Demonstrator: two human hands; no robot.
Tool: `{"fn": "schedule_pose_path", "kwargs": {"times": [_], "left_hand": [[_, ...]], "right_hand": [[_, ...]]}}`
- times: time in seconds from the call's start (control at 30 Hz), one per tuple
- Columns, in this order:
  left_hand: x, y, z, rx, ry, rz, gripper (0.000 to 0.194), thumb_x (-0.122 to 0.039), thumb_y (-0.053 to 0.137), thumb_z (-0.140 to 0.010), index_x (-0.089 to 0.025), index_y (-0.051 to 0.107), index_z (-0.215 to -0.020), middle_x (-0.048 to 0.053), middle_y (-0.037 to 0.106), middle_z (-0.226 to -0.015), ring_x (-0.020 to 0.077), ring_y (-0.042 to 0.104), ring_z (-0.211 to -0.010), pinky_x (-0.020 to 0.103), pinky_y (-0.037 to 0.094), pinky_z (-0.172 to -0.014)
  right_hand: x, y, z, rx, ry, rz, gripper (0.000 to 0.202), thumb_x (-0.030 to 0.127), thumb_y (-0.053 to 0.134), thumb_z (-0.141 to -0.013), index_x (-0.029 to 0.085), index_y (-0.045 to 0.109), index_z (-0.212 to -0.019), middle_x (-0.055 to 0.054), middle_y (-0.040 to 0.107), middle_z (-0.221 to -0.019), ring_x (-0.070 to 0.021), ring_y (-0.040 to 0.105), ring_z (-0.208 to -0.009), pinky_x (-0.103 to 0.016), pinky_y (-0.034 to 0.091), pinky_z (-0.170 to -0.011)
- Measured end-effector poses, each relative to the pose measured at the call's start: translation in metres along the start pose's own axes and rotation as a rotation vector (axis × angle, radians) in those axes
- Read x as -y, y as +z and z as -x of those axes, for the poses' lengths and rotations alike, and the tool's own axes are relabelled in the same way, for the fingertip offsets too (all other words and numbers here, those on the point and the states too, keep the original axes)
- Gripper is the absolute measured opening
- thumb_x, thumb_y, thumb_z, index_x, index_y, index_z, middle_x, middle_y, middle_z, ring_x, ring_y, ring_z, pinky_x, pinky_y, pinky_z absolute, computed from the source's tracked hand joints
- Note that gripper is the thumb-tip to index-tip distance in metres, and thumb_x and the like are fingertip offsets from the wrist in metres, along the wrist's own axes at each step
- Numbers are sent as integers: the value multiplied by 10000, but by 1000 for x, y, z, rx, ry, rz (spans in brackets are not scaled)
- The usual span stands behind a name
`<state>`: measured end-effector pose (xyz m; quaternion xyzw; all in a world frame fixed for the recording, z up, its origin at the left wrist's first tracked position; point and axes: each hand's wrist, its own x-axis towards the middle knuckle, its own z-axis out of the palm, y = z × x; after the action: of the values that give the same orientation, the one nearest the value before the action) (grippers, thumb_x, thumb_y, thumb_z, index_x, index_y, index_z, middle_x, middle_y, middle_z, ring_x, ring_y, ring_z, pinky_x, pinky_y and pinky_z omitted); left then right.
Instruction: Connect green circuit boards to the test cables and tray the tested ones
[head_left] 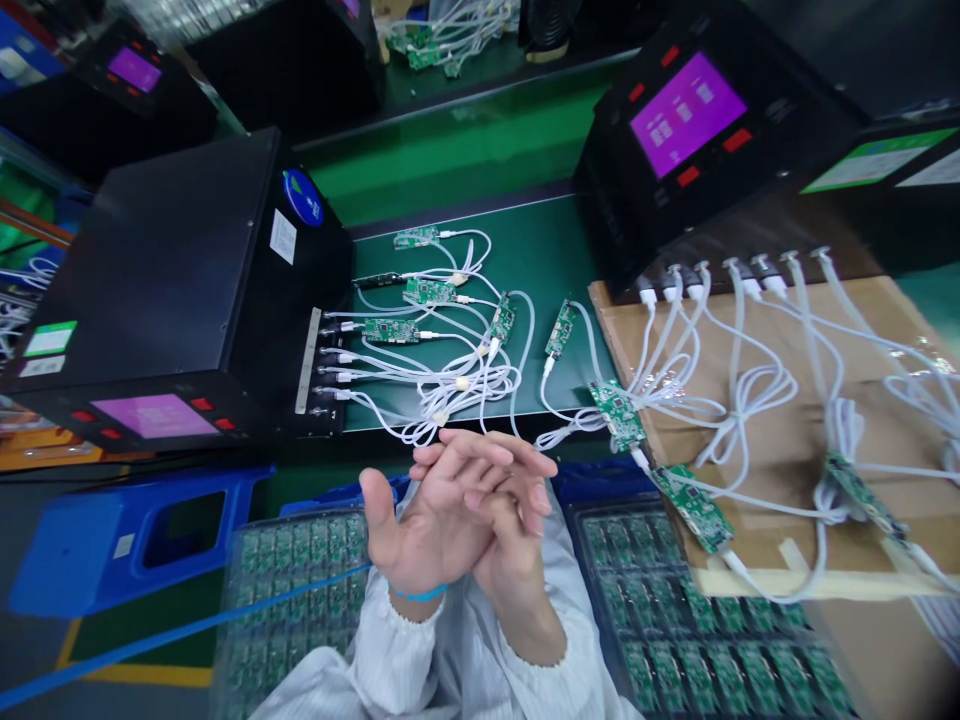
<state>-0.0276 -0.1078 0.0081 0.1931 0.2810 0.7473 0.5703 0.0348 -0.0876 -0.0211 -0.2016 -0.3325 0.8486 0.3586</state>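
Left hand point(431, 530) open, palm up, touching right hand point(513, 545); right one bent, partly hidden, cannot tell if holding anything. Bundled thin white cables point(487, 378) and small green circuit boards point(390, 330) on flat dark-green worktop point(540, 240), just past hands.

The cables point(427, 382) look smooth plastic, the stool point(82, 540) plastic, the black box point(176, 240) matt, the sleeves point(394, 645) cloth.
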Motion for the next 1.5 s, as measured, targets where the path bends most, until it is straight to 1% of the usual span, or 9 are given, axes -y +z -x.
{"fn": "schedule_pose_path", "kwargs": {"times": [0.13,0.3,0.5,0.63,0.77,1.0,1.23,1.37,1.5], "left_hand": [[1,2,0,-2,4,37,835,-892,409,-802,-177,755,-1057,207,662,-1050,380,641,-1015,493,582,-771],[0,2,1,-44,-6,1,854,-919,426,-769,-169,746,-1024,207,653,-1036,389,648,-1003,490,580,-757],[0,2,1,66,26,36,840,-886,361,-827,-187,741,-1097,195,652,-1032,344,656,-903,470,564,-719],[0,5,1,7,3,15,848,-921,365,-793,-199,721,-1063,199,664,-1061,303,634,-809,463,550,-691],[-1,7,1,-38,-10,5,843,-947,382,-759,-217,706,-1029,204,678,-1139,297,635,-818,473,555,-720],[-1,6,4,10,33,95,888,-916,311,-826,-202,737,-1140,217,663,-1266,308,657,-957,428,559,-792],[0,10,4,-59,60,61,996,-989,242,-753,-254,692,-1252,198,592,-1404,401,592,-1261,494,550,-920],[-1,15,3,-77,56,55,1041,-1004,212,-733,-260,660,-1306,199,553,-1449,437,499,-1383,534,533,-968],[5,16,5,6,129,42,1065,-999,160,-740,-289,609,-1393,164,468,-1555,449,389,-1478,549,492,-1047]], "right_hand": [[0,-2,1,59,5,-23,386,470,631,-892,393,660,-1269,-4,746,-1217,-312,712,-1152,-555,612,-975],[0,-3,4,45,2,35,437,531,627,-892,385,630,-1303,-19,734,-1251,-328,706,-1169,-569,622,-953],[0,-1,4,71,-61,-54,417,484,654,-901,374,672,-1303,-41,740,-1238,-336,709,-1159,-558,625,-953],[-1,-2,5,43,-65,4,424,499,646,-901,372,672,-1305,-54,736,-1237,-354,697,-1178,-581,633,-925],[0,-1,6,54,-22,0,445,508,648,-878,373,648,-1302,-49,731,-1227,-353,697,-1176,-583,625,-943],[0,-1,8,28,19,94,499,522,630,-855,334,647,-1316,-83,737,-1160,-371,687,-1185,-577,620,-928],[-4,0,14,23,40,98,481,560,630,-845,380,643,-1291,-64,733,-1193,-371,638,-1272,-627,580,-983],[4,7,19,13,40,-31,540,447,667,-859,346,572,-1381,-77,748,-1202,-364,676,-1223,-600,588,-955],[15,14,24,-58,0,-118,749,330,709,-878,408,389,-1550,-91,643,-1426,-367,679,-1234,-610,591,-961]]}}
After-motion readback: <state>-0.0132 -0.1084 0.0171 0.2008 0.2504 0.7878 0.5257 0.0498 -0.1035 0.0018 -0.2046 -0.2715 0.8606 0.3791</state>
